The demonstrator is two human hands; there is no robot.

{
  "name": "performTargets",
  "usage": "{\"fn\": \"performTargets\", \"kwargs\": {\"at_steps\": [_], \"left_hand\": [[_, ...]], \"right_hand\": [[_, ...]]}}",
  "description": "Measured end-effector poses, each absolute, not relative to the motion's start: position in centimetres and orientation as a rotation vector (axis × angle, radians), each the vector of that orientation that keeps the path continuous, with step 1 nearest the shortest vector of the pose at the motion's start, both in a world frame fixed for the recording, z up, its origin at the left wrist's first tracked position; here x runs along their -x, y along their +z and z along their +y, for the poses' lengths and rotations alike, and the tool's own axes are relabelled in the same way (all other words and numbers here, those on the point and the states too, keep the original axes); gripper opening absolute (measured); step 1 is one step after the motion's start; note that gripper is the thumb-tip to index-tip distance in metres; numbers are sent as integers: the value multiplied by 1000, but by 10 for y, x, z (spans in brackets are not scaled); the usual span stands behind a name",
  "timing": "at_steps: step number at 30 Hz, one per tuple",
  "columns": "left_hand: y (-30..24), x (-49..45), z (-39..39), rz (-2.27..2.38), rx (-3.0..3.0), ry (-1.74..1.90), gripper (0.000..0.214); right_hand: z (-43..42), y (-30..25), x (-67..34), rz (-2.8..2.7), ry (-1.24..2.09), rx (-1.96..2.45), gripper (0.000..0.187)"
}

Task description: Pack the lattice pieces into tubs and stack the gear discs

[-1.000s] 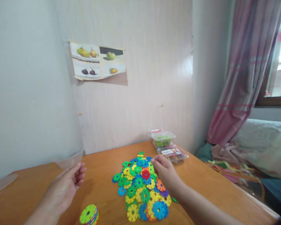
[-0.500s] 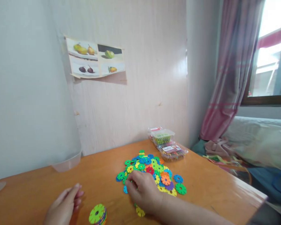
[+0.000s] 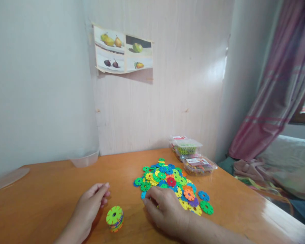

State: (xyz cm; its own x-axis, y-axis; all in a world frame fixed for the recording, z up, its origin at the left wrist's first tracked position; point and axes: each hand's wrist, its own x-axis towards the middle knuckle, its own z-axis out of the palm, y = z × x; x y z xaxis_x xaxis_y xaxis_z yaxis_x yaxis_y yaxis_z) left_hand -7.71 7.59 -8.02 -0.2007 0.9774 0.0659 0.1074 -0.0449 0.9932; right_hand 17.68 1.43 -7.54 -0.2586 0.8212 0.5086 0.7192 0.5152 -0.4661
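Note:
A short stack of flower-shaped plastic discs (image 3: pixel 115 217), lime green on top with other colours below, stands on the wooden table. Just left of it, my left hand (image 3: pixel 90 206) hovers with its fingers curled in and the thumb along them; nothing shows in it. My right hand (image 3: pixel 165 206) is closed at the near left edge of a loose pile of notched discs (image 3: pixel 171 181) in several colours. Its fingertips point left by a blue disc (image 3: pixel 143 195). A bit of yellow shows under the fingers, but what they grip is hidden.
Clear plastic boxes (image 3: pixel 199 165) with small coloured pieces stand behind the pile at the back right. A translucent tub (image 3: pixel 85 160) sits by the wall, and a clear lid (image 3: pixel 10 179) lies at the left. The table's right edge borders heaped cloth (image 3: pixel 289 162).
The view has swung left and tilted slightly, shifting everything to the right in the picture. The yellow disc near my right wrist is now out of sight. Both hands keep much the same pose.

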Motion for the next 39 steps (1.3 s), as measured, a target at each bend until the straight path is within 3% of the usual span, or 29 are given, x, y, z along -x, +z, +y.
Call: {"fn": "performTargets", "kwargs": {"at_steps": [4,12,23,29,32,35,39], "left_hand": [[-73,71,68,1414,-1228,1343,46],[-67,72,58,1356,-1336,1114,38],[-60,81,57,1275,-1418,859,39],[-53,92,49,1131,-1507,722,56],[-50,96,44,1074,-1581,621,74],[-50,99,42,1105,-1759,522,93],[-53,100,44,1158,-1973,486,101]], "right_hand": [[16,-75,-184,-2015,240,1293,25],[27,-73,-201,-1941,281,1400,26],[33,-55,-214,-2113,195,1595,17],[27,-56,-215,-2255,41,1807,26],[25,-58,-210,-2260,1,1876,31],[26,-60,-208,-2240,16,1905,30],[30,-64,-209,-2198,62,1903,26]]}}
